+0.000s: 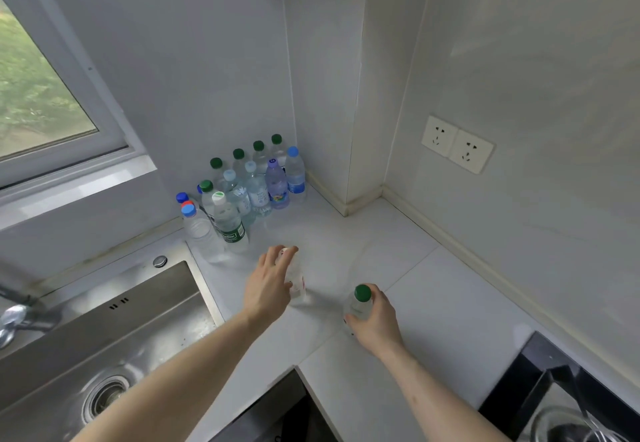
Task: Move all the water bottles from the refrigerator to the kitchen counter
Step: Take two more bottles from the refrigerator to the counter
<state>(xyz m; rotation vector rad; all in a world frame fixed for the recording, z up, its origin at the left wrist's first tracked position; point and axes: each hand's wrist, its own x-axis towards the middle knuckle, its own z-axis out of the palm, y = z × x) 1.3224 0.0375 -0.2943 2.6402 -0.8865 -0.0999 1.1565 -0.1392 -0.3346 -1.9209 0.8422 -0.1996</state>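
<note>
Clear plastic, green-capped water bottle (360,304) stands on the white bench (450,310), right hand (375,324) wrapped round it; left hand (272,284) clasps a white-capped bottle (296,280).

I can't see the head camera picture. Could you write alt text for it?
A person's two hands each hold a water bottle upright on a white kitchen counter: the left hand grips a clear bottle, the right hand a green-capped bottle. A cluster of bottles stands in the corner behind, with a steel sink at left.
</note>
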